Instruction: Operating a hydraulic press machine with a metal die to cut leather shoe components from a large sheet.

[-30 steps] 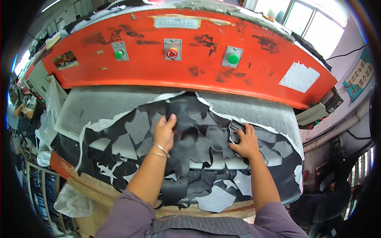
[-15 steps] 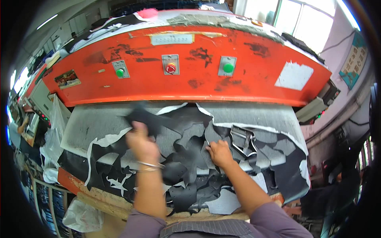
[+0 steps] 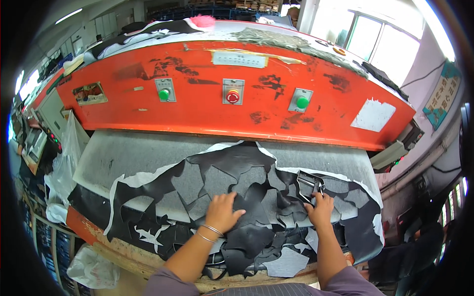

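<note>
A black leather-like sheet point(image 3: 232, 162), cut through with many holes, lies on the grey press bed. My left hand point(image 3: 220, 215) rests over its loose black pieces, thumb and fingers apart, gripping nothing. To the right, my right hand point(image 3: 322, 211) has its fingers closed at the near edge of a metal cutting die point(image 3: 309, 180), a hollow frame with crossbars that sits on the sheet. Between my hands lie several curved black offcuts point(image 3: 252, 200). A larger black piece point(image 3: 249, 239) is close to the front edge.
Above the bed spans the red press beam point(image 3: 197, 111), with two green buttons and a red stop button point(image 3: 232, 96). Near the worn front edge lies a pale grey scrap point(image 3: 287, 262). A clear plastic bag point(image 3: 69, 153) hangs at the left, a white bag point(image 3: 93, 269) below.
My left hand has come down and nearer, and the blurred dark piece it held is out of it. My right hand has moved right from the cut pieces to the cutting die.
</note>
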Tool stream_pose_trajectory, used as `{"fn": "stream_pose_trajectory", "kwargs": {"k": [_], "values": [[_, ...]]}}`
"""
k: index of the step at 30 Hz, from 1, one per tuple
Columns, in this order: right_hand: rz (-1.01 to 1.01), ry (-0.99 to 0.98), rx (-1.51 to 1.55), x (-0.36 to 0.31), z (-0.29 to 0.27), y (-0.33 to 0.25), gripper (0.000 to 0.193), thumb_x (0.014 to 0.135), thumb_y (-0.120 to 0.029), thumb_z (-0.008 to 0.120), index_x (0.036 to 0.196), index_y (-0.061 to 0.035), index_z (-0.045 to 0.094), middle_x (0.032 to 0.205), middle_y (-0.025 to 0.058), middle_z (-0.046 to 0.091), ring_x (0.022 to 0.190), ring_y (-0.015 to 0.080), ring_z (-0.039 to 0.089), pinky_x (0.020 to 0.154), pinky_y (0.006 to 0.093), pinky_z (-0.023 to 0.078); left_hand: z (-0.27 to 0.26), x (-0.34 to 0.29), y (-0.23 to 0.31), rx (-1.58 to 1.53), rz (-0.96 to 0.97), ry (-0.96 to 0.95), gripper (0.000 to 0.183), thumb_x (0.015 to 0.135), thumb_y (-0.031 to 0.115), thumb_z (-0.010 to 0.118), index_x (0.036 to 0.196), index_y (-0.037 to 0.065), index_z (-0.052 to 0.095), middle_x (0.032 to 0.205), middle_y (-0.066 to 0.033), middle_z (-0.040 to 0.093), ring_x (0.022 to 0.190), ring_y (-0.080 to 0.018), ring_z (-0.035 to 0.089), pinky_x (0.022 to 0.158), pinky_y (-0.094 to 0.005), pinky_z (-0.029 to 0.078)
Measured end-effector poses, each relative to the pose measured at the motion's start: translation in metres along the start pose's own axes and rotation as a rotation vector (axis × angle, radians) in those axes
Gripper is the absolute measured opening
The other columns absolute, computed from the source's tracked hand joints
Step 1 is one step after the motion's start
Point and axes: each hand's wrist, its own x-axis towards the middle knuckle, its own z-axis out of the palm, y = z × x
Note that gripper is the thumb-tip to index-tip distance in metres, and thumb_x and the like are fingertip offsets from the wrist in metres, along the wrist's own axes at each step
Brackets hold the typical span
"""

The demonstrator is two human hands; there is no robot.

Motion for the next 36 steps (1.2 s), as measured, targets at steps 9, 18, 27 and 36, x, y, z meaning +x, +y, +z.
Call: {"fn": "stream_pose_trajectory", "kwargs": {"k": [9,18,27,36], "values": [[-0.133,-0.063,0.410,0.060,-0.036,0.005,0.033,0.062,-0.022,0.082,0.084,-0.0074,0.062,0.103,0.0140,0.059,0.108,0.0334,0.049,0.093,0.0410,0.039,0.003,-0.024,-0.014,-0.162,0.041,-0.079,0.034,0.078,0.031,0.070,0.102,0.007,0.065,0.094,-0.0100,0.064,0.087,-0.0299,0.057,0.076,-0.0380,0.048],[-0.770,-0.555,0.566,0.146,0.051,-0.167,0.037,0.064,-0.024,0.084,0.090,-0.0093,0.061,0.129,0.0199,0.049,0.121,0.0368,0.043,0.101,0.0412,0.036,-0.019,-0.015,-0.020,-0.208,0.090,0.098,0.038,0.077,0.031,0.072,0.105,0.005,0.066,0.106,-0.0120,0.059,0.095,-0.0298,0.053,0.085,-0.0387,0.045],[-0.604,-0.252,0.409,0.134,0.099,-0.159,0.077,0.064,-0.033,0.083,0.131,-0.0141,0.050,0.131,0.0135,0.052,0.123,0.0339,0.045,0.104,0.0435,0.031,-0.025,0.066,-0.136,-0.178,-0.024,0.044,0.058,0.083,0.018,0.062,0.135,0.002,0.040,0.123,-0.0184,0.057,0.118,-0.0327,0.051,0.097,-0.0434,0.037],[-0.496,-0.241,0.397,0.143,0.115,-0.137,0.080,0.068,-0.046,0.077,0.134,-0.0107,0.049,0.128,0.0158,0.054,0.121,0.0339,0.047,0.103,0.0418,0.030,-0.002,0.083,-0.144,-0.060,0.014,-0.087,0.061,0.084,0.019,0.058,0.139,0.004,0.037,0.136,-0.0207,0.046,0.131,-0.0306,0.039,0.106,-0.0478,0.026]]}}
